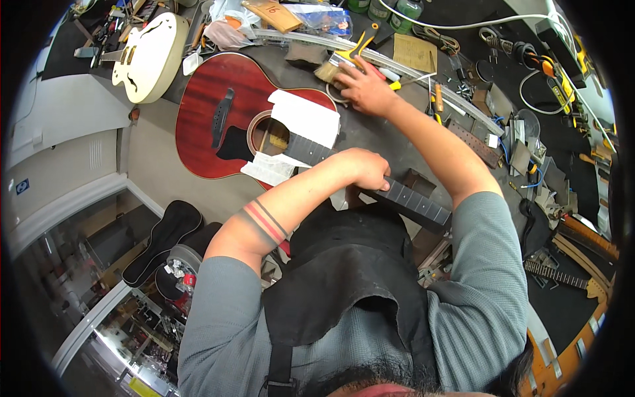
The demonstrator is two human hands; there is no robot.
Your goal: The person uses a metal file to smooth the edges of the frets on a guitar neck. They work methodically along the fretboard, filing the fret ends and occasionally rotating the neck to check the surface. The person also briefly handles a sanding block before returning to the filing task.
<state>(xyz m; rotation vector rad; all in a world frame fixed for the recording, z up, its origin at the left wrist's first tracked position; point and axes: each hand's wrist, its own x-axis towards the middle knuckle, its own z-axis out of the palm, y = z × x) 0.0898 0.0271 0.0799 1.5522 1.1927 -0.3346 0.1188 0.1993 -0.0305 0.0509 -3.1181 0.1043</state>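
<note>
My left hand (368,168) is closed round the dark fretted neck (412,199) of a red acoustic guitar (205,126) lying on the bench. White paper sheets (305,119) cover the body on either side of the soundhole (268,134) and fretboard. Beyond the guitar's upper right, my right hand (362,88) has its fingers bent but apart over a wide paintbrush (326,72) with pale bristles; whether they touch it is unclear. A yellow-and-black handled tool (362,41) and red and yellow handles lie just beside that hand.
A cream hollow-body guitar (149,59) lies at the upper left. A long metal straightedge (297,38), cables, green bottles (403,18) and many tools crowd the bench's back and right. An electric guitar neck (555,271) is at the right. A black padded case (159,241) stands low at the left.
</note>
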